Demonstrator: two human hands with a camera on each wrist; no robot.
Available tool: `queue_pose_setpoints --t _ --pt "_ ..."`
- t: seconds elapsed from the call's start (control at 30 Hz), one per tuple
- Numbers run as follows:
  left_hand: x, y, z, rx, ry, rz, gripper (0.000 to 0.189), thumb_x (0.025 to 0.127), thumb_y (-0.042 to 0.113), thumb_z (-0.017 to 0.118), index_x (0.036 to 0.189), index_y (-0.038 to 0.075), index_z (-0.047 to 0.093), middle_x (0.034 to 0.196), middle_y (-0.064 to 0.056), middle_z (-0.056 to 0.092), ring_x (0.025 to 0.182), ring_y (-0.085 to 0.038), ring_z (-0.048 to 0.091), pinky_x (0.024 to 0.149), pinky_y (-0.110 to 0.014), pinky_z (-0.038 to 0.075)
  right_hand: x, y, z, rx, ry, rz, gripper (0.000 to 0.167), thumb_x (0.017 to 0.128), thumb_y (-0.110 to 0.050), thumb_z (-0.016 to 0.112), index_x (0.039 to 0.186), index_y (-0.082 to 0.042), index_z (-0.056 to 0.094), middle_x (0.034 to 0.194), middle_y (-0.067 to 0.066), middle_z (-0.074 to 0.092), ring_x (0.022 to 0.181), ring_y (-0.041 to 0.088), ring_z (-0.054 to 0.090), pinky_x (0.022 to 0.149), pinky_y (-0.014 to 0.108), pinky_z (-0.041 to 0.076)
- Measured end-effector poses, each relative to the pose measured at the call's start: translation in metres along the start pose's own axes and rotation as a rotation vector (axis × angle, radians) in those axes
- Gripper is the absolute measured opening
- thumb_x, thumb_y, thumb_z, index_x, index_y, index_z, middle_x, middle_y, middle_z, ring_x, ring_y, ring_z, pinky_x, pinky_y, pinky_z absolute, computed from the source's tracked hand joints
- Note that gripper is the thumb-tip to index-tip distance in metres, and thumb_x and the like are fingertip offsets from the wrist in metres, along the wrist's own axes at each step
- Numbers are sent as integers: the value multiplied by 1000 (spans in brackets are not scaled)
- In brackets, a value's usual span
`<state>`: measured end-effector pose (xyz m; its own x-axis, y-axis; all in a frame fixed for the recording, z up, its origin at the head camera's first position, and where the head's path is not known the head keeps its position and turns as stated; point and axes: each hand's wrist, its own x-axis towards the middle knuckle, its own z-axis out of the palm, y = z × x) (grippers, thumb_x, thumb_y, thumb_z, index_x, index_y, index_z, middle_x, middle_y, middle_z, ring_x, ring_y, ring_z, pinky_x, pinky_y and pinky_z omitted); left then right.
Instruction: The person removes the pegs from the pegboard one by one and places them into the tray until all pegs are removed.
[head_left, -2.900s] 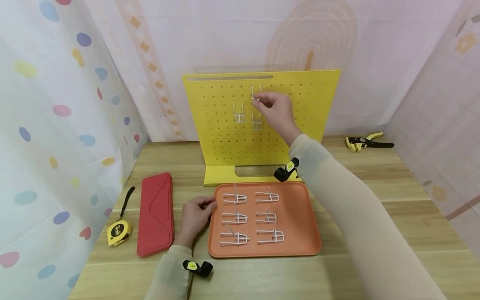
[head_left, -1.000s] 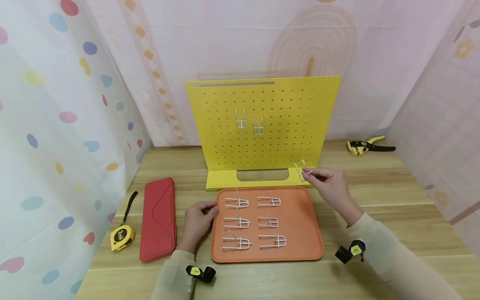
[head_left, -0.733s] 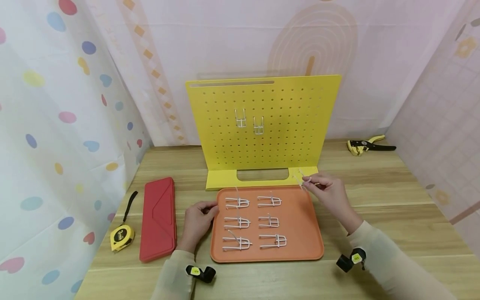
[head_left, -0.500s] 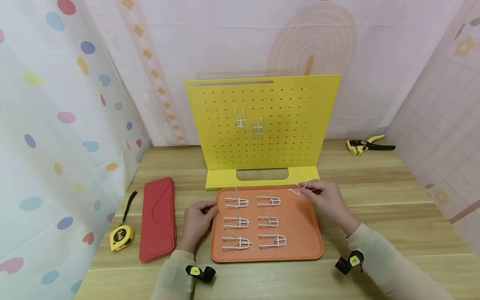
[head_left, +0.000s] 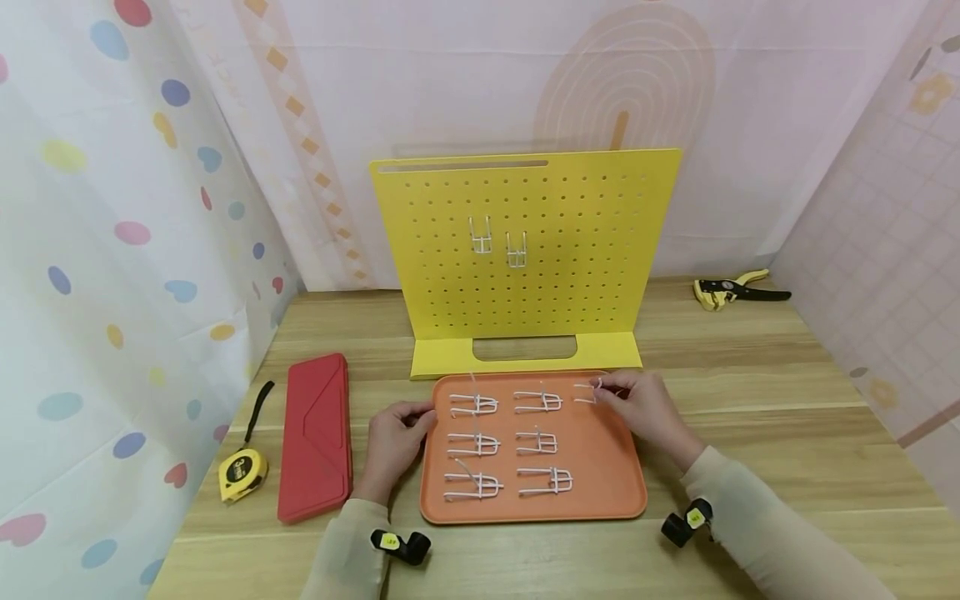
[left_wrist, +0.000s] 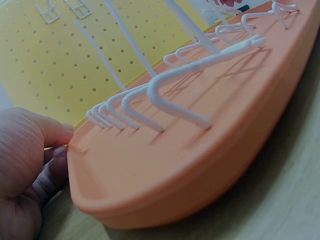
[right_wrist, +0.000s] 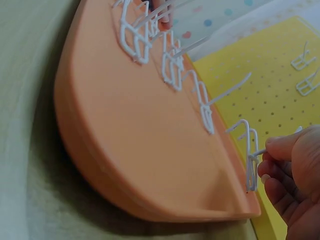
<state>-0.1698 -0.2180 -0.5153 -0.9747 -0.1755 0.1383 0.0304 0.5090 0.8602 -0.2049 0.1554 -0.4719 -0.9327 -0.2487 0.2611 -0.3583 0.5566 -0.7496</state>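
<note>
My right hand [head_left: 647, 410] pinches a white wire pegboard hook [right_wrist: 248, 150] by its prong, between thumb and forefinger. The hook is over the far right corner of the orange tray [head_left: 603, 479], its two bent ends pointing left. At the tray's left rim, the thumb and fingers of my left hand [head_left: 393, 446] grip the edge. Several similar white hooks [head_left: 545, 481] lie in two columns on the tray, prongs sticking up. Behind it stands a yellow pegboard [head_left: 585, 258], with a left hook [head_left: 482, 243] and a right hook [head_left: 517, 257] hanging on it.
To the left are a red case [head_left: 315, 442] and a yellow tape measure [head_left: 242, 473] with a black strap. Yellow-and-black wire strippers [head_left: 731, 291] lie at the back right. Patterned curtains [head_left: 450, 75] hang behind and at the sides of the wooden table [head_left: 787, 400].
My right hand took a hook off the upper part of the pegboard and carried it down to the tray's far right corner, turning it to lie flatter. My left hand stayed at the rim.
</note>
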Motion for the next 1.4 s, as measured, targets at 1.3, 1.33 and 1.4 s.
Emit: queue_pose_setpoints --t 1.3,1.33,1.4 --pt "1 -1 0 14 -6 2 12 87 13 72 98 9 77 90 -4 71 76 -15 59 64 -24 48 4 12 10 -79 -38 79 18 87 -13 72 103 -6 76 87 2 71 67 13 54 57 24 44" --pt "1 0 0 11 -7 -1 12 87 13 72 98 10 77 90 -4 71 76 -15 59 64 -24 48 4 12 10 -83 -38 76 19 87 -13 72 104 -6 76 88 2 71 68 12 54 57 24 45" --pt "1 -1 0 6 -8 -4 12 87 13 72 97 10 77 90 -4 71 76 -15 59 63 -24 48 4 13 11 -82 -39 80 19 87 -13 72 104 -5 75 89 3 71 68 12 54 58 24 45"
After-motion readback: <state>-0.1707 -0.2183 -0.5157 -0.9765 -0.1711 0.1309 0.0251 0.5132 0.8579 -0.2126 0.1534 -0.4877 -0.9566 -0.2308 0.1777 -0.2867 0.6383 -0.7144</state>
